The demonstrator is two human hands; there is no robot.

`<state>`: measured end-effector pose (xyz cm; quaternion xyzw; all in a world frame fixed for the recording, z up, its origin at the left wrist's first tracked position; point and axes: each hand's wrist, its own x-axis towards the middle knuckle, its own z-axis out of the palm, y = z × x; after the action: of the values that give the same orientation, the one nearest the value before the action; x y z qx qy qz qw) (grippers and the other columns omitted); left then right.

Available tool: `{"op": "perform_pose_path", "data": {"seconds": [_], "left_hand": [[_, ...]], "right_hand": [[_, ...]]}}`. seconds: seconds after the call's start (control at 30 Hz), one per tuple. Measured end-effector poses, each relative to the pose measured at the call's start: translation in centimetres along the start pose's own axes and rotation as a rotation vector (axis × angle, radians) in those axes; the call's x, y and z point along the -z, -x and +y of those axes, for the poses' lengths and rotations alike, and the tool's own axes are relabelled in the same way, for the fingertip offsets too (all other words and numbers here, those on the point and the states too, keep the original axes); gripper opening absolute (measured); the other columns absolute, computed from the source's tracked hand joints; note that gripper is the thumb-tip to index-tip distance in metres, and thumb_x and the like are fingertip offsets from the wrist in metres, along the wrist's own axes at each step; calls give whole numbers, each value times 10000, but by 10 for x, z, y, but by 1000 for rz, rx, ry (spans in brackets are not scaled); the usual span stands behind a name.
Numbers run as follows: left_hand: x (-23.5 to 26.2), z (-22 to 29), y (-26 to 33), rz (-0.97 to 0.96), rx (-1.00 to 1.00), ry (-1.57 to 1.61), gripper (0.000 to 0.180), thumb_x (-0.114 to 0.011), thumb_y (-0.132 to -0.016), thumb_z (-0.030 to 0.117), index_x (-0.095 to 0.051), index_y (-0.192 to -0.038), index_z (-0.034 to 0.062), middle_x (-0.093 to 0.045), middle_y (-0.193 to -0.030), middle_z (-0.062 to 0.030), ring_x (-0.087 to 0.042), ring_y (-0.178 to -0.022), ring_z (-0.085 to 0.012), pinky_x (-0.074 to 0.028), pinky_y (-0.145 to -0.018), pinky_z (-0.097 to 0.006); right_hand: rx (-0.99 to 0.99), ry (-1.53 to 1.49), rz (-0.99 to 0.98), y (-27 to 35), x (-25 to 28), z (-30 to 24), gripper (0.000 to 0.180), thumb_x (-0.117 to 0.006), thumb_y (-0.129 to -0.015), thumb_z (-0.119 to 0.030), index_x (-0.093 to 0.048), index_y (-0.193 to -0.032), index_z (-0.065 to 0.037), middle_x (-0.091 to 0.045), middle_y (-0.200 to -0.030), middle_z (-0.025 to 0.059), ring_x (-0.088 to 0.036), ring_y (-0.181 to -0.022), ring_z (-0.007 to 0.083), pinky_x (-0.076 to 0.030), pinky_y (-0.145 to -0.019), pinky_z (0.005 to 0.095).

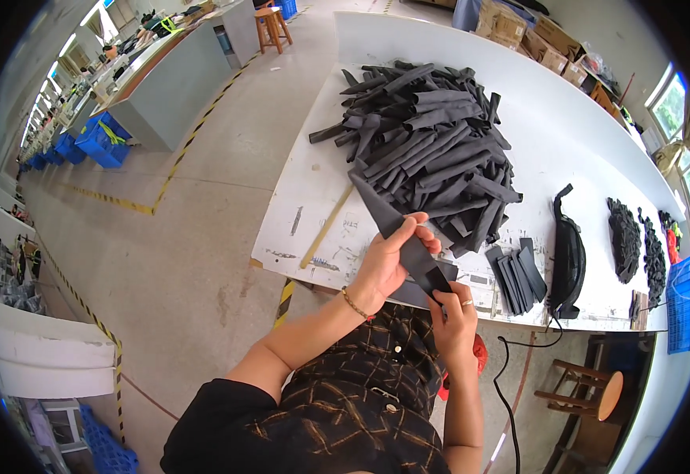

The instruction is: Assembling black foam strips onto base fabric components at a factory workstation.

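Observation:
Between my two hands is a long dark grey fabric strip [415, 258], held at a slant above the table's front edge. My left hand [392, 257] grips it around the middle, thumb on top and fingers curled beneath. At its lower end, the fingers of my right hand [453, 316] pinch it. Beyond my hands a large heap of similar dark strips [440, 150] covers the middle of the white table [298, 213]. Right of the heap lies a small row of flat dark pieces [516, 276]. Part of another dark piece [410, 294] shows beneath my hands.
A black pouch [568, 257] lies on the table's right side, with dark bunched piles [624, 241] beyond it. A wooden ruler [327, 225] lies left of the heap. A blue basket [681, 304] hangs at the right end. A black cord [504, 379] runs below, near a wooden stool [609, 395].

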<state>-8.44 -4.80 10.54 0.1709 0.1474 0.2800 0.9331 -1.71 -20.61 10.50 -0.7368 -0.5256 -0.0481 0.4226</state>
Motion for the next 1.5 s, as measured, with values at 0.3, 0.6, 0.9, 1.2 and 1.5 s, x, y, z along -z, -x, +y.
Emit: {"op": "perform_pose_path", "data": {"seconds": [0.3, 0.6, 0.9, 1.2, 1.5], "left_hand": [[-2, -19, 8, -118, -97, -32, 259, -565, -979, 309, -553, -1077, 70, -563, -777, -3, -641, -952, -236, -456, -938, -400], [-1, -27, 20, -186, -116, -10, 265, -563, -981, 311, -579, -1066, 61, -597, -787, -26, -643, -1007, -265, -454, -993, -409], [-10, 6, 11, 61, -180, -100, 297, -596, -969, 282, -568, -1092, 13, -660, -808, -96, -685, -761, -253, -563, -739, -389], [-12, -15, 13, 313, -115, -163, 270, -711, -890, 250, -614, -863, 0, -662, -760, -118, -680, -653, -255, -586, -645, -375], [-10, -28, 24, 259, -65, -229, 402, -623, -944, 366, -619, -766, 6, -659, -717, -114, -702, -732, -271, -570, -683, -358]], "right_hand": [[154, -27, 147, -9, -5, -2, 190, -712, -744, 66, -587, -865, -9, -594, -933, 148, -600, -707, 307, -489, -579, 383], [196, -53, 189, -14, -21, -5, 194, -703, -728, 77, -587, -859, -6, -599, -943, 155, -618, -723, 312, -504, -589, 378], [44, -106, 23, 3, -13, -10, 174, -741, -753, 25, -622, -870, -25, -608, -922, 135, -624, -742, 318, -498, -609, 367], [138, -66, 124, 22, -20, -2, 160, -731, -735, 54, -633, -848, -2, -612, -899, 140, -620, -727, 302, -501, -615, 361], [147, -85, 121, 14, -24, 0, 173, -707, -709, 88, -624, -833, 0, -622, -903, 138, -632, -724, 309, -512, -616, 353]]}}
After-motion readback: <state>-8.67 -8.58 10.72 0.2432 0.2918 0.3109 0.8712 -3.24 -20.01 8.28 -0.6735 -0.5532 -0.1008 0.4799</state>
